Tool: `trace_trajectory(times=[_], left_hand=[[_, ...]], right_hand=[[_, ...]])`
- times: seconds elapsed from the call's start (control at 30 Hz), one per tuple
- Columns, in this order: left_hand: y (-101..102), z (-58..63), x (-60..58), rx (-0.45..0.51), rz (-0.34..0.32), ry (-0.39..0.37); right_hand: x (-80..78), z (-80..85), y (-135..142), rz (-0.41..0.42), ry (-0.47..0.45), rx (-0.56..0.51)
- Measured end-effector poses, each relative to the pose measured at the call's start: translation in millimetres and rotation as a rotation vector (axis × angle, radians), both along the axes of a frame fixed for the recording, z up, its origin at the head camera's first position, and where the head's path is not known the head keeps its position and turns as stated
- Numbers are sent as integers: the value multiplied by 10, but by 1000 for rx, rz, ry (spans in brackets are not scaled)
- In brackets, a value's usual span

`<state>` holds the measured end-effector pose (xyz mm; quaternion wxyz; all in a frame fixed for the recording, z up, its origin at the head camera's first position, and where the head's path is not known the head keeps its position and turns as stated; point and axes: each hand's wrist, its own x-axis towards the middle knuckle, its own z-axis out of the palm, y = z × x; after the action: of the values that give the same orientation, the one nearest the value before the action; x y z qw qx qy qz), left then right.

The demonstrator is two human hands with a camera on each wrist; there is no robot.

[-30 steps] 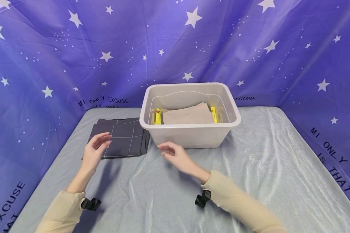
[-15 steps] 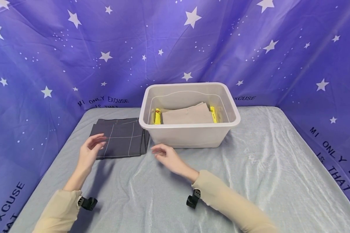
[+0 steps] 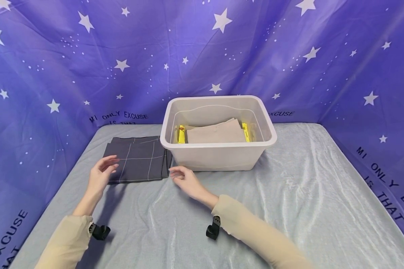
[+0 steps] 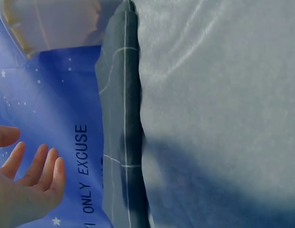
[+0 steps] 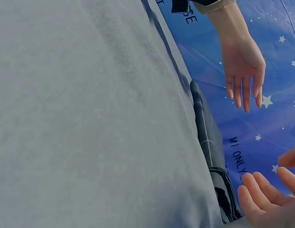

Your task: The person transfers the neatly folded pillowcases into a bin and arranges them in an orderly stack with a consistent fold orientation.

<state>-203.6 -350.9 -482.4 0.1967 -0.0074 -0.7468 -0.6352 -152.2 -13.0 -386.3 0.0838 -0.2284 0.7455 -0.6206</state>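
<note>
A folded dark grey cloth with thin white grid lines (image 3: 139, 160) lies flat at the left of the table. Over its left front corner hovers my left hand (image 3: 99, 177), fingers relaxed and holding nothing. My right hand (image 3: 190, 183) hangs near the cloth's right front corner, in front of the bin, its fingers loosely bent around nothing. Both hands look apart from the cloth in the left wrist view, where my left hand (image 4: 31, 190) shows beside the cloth (image 4: 120, 118), and in the right wrist view, where the right fingers (image 5: 261, 194) are raised.
A whitish plastic bin (image 3: 219, 157) stands at the back centre, against the cloth's right end. Inside it are folded beige fabric (image 3: 217, 133) and yellow packets (image 3: 181, 134) at both ends. A starry purple curtain (image 3: 202, 45) surrounds the grey-covered table (image 3: 306, 194).
Both hands have drifted left, the right one farther, from in front of the bin toward the cloth's right corner. The cloth and bin have stayed in place.
</note>
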Motion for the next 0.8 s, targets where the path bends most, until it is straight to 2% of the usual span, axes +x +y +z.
trace_trajectory(times=[0.1, 0.17, 0.3, 0.43, 0.5, 0.6, 0.7, 0.8], left_hand=[[-46, -46, -43, 4, 29, -22], [-55, -38, -49, -2, 50, -36], [-71, 7, -38, 4, 49, -47], [-51, 133, 11, 40, -6, -34], [-62, 143, -4, 81, -4, -35], [-92, 113, -50, 47, 52, -56], [-144, 11, -137, 10, 145, -91], [-172, -18, -171, 20, 180, -111]], right_hand=[[-22, -16, -50, -2, -19, 6], [-31, -18, -81, -7, -31, 9], [-45, -16, -140, -32, -54, -3], [-66, -19, -194, -58, -80, -11], [-85, -31, -217, -60, -93, -12], [-109, -57, -247, -52, -110, -10], [-130, -79, -268, -50, -121, -7], [-147, -95, -286, -58, -121, -1]])
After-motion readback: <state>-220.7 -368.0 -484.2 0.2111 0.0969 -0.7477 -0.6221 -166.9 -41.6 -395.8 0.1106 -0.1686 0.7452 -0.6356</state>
